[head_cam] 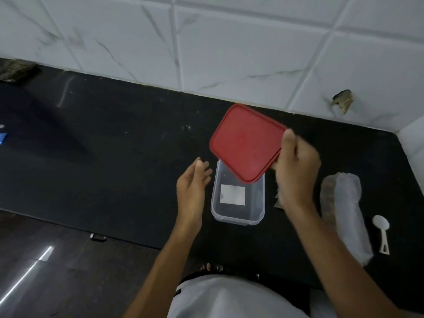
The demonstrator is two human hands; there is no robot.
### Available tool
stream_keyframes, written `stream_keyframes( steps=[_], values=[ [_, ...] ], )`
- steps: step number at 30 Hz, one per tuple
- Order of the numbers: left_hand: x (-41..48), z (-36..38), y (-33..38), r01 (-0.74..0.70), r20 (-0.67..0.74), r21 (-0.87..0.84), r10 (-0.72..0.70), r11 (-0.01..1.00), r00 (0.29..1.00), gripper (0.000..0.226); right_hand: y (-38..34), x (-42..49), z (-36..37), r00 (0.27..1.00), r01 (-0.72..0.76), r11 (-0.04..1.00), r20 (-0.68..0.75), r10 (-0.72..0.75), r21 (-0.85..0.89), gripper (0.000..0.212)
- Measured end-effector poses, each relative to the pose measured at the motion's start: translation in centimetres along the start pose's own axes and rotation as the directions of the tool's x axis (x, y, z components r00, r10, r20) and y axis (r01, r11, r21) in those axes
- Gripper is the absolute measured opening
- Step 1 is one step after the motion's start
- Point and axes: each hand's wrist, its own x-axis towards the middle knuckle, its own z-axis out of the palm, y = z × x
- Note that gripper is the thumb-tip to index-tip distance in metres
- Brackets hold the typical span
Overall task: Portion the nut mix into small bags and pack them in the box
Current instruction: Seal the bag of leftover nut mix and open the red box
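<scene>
While the right hand (296, 171) grips the red lid (246, 143) by its near right edge, thumb on top and fingers underneath, the lid is held tilted above the far end of the clear box (237, 214), which stands open on the black counter (114, 145). Left hand (193, 182) is open, palm turned inward, just beside the box's left wall and holding nothing. Box contents: none seen except a pale rectangular label or slip at the bottom. The nut mix (344, 212) lies in a long clear bag to the right of the right forearm, with a white scoop (382, 230) beside it; something thin and pale lies partly hidden beneath the right wrist, possibly the small bags, though this cannot be confirmed. Assessment: task is at its opening step, no portion yet made. Risks noted: the lid is pinched at one edge only and could slip and drop onto the box; the right forearm passes close to the nut bag, so a careless sweep when setting the lid down could roll it or knock the scoop toward the counter's edge.
</scene>
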Motion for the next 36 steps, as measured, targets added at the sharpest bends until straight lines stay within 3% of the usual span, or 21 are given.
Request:
stream_keyframes(
  steps=[3, 6, 11, 16, 19, 22, 27, 31, 36],
  values=[
    [0.5, -0.5, 1.3, 0.066, 0.026, -0.126, -0.064, 0.99, 0.998, 0.028, 1.1, -3.1, 1.5, 0.955, -0.289, 0.937, 0.133, 0.266, 0.198, 0.033],
    [1.7, -2.2, 1.1, 0.113, -0.097, -0.13, -0.126, 0.985, 0.987, 0.034, 1.5, -5.7, 2.5, 0.895, -0.416, 0.866, 0.291, 0.337, 0.276, 0.026],
    [3.5, -6.4, 1.0, 0.185, -0.114, -0.023, -0.187, 0.982, 0.976, 0.035, 2.1, -6.2, 4.2, 0.835, -0.321, 0.947, 0.47, 0.287, -0.008, 0.034],
    [5.8, -10.1, 1.4, 0.162, -0.149, 0.155, -0.139, 0.975, 0.979, 0.036, 1.0, -6.0, 7.6, 0.738, -0.298, 0.95, 0.61, 0.289, -0.09, 0.037],
    [7.0, -11.6, 1.3, 0.114, -0.163, 0.295, -0.068, 0.949, 0.984, 0.035, 1.3, -6.3, 9.9, 0.709, -0.279, 0.949, 0.636, 0.305, -0.144, 0.04],
    [8.1, -12.8, 0.7, 0.095, -0.215, 0.443, 0.003, 0.892, 0.977, 0.032, 1.9, -7.1, 12.3, 0.688, -0.262, 0.941, 0.643, 0.337, -0.212, 0.064],
    [9.5, -13.1, -1.0, 0.153, -0.265, 0.536, -0.007, 0.83, 0.964, 0.034, 3.2, -7.8, 14.8, 0.639, -0.354, 0.888, 0.618, 0.458, -0.293, 0.074],
    [10.1, -12.9, -1.8, 0.198, -0.285, 0.53, -0.047, 0.824, 0.957, 0.031, 4.3, -7.9, 15.8, 0.632, -0.422, 0.844, 0.559, 0.536, -0.332, 0.081],
    [10.8, -12.9, -2.7, 0.295, -0.288, 0.381, -0.191, 0.876, 0.938, 0.033, 5.0, -7.7, 16.4, 0.602, -0.465, 0.793, 0.515, 0.61, -0.394, 0.088]
  ],
)
